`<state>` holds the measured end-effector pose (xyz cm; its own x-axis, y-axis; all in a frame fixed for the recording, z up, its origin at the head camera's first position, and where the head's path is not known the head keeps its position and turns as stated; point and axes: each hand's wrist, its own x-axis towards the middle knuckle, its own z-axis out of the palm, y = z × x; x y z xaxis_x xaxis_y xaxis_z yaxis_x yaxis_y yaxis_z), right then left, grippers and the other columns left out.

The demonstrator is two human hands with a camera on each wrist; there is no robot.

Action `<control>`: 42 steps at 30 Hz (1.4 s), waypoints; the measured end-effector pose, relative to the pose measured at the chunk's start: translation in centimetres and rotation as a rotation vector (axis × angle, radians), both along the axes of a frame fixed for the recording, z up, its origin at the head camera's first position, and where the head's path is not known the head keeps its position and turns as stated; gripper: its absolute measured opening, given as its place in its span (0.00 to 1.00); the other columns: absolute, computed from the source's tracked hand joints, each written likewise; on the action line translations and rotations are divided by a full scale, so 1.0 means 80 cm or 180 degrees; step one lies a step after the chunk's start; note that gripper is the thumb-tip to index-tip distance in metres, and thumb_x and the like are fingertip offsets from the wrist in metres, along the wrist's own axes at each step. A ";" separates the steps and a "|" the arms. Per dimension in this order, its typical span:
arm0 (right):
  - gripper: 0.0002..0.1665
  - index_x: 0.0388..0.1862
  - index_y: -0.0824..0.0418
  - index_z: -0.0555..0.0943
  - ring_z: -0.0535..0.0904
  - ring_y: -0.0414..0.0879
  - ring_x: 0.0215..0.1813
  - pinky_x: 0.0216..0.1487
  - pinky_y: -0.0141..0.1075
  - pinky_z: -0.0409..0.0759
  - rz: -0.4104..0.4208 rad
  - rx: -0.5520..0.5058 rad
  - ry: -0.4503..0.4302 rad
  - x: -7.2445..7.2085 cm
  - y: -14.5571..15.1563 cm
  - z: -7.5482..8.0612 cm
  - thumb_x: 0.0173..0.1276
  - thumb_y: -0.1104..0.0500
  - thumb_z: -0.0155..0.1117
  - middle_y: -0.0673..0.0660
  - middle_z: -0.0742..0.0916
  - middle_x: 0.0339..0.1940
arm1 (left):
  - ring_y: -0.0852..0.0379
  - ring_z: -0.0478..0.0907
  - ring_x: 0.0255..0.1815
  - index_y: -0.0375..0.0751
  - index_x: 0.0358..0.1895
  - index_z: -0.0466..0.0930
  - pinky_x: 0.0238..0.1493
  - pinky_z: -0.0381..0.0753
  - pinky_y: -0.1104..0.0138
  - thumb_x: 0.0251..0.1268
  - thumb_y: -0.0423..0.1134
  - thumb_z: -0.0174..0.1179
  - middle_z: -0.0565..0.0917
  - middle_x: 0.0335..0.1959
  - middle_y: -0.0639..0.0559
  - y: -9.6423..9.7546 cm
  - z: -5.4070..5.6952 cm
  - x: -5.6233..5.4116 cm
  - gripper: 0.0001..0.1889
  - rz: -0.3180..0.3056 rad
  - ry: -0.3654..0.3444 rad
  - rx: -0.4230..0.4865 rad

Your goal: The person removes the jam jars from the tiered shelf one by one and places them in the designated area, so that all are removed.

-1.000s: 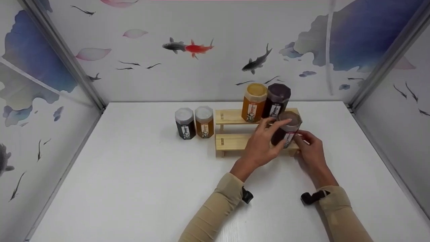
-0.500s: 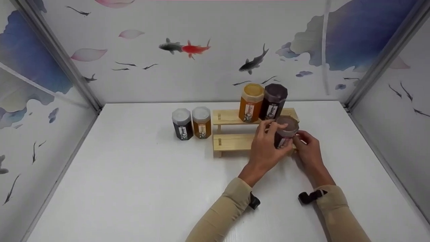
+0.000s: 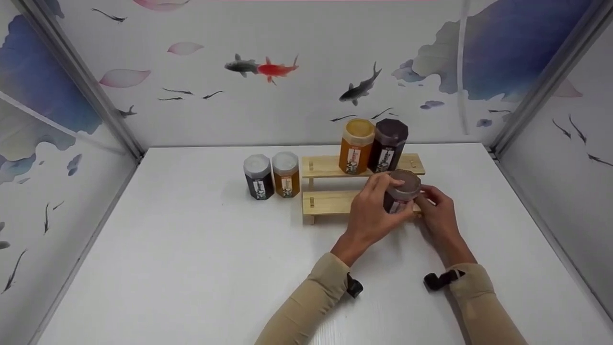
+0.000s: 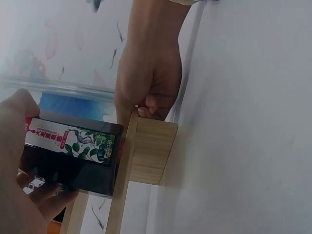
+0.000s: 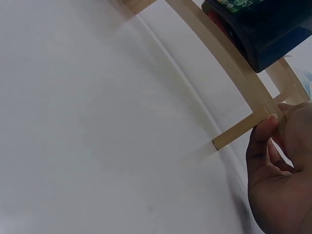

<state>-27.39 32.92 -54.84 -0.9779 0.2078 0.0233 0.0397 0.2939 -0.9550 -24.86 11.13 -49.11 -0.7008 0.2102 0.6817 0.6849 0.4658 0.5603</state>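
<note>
A dark eight-sided jar (image 3: 404, 183) with a greyish lid is at the right part of the lower shelf of a two-tier wooden rack (image 3: 330, 203). My left hand (image 3: 372, 205) grips this jar, thumb on the near side and fingers round the lid and far side. In the left wrist view the jar's label (image 4: 73, 141) shows leaves and red lettering, its base right at the shelf. My right hand (image 3: 440, 213) pinches the right end of the lower shelf, thumb at the front edge in the right wrist view.
An amber jar (image 3: 356, 148) and a dark purple-lidded jar (image 3: 390, 143) stand side by side on the upper shelf. Left of the rack, a grey-lidded dark jar (image 3: 259, 178) and a grey-lidded amber jar (image 3: 286, 175) stand on the white table (image 3: 191, 258). Printed panels (image 3: 287, 105) enclose the table.
My left hand has moved the dark jar leftward and a little toward me along the lower shelf. The right hand keeps its hold on the shelf end. The head view has shifted slightly.
</note>
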 end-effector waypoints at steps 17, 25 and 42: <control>0.33 0.78 0.60 0.75 0.81 0.39 0.54 0.52 0.26 0.87 0.0020 -0.0478 -0.0334 0.002 -0.004 0.014 0.83 0.44 0.63 0.51 0.78 0.57 | 0.57 0.85 0.59 0.52 0.58 0.82 0.56 0.89 0.65 0.64 0.53 0.76 0.83 0.61 0.51 -0.101 0.013 -0.022 0.23 0.0107 -0.0042 0.0159; 0.35 0.76 0.54 0.78 0.83 0.38 0.50 0.47 0.26 0.87 0.0008 -0.0315 -0.0279 -0.002 -0.001 0.002 0.80 0.36 0.64 0.52 0.79 0.56 | 0.58 0.83 0.61 0.50 0.60 0.82 0.56 0.89 0.66 0.66 0.48 0.77 0.83 0.60 0.52 -0.165 0.021 -0.038 0.23 0.0200 -0.0060 0.0530; 0.36 0.75 0.56 0.79 0.81 0.38 0.50 0.45 0.24 0.85 -0.0046 -0.0331 -0.0195 -0.001 -0.003 0.001 0.79 0.37 0.66 0.50 0.80 0.55 | 0.58 0.82 0.53 0.46 0.59 0.82 0.47 0.89 0.60 0.65 0.49 0.77 0.83 0.56 0.50 -0.264 0.010 -0.036 0.23 0.0541 0.0204 0.0368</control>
<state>-27.46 32.70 -54.75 -0.9737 0.2200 -0.0589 0.1025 0.1922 -0.9760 -27.78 -9.98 -48.33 -0.6739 0.0105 0.7388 0.6378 0.5130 0.5745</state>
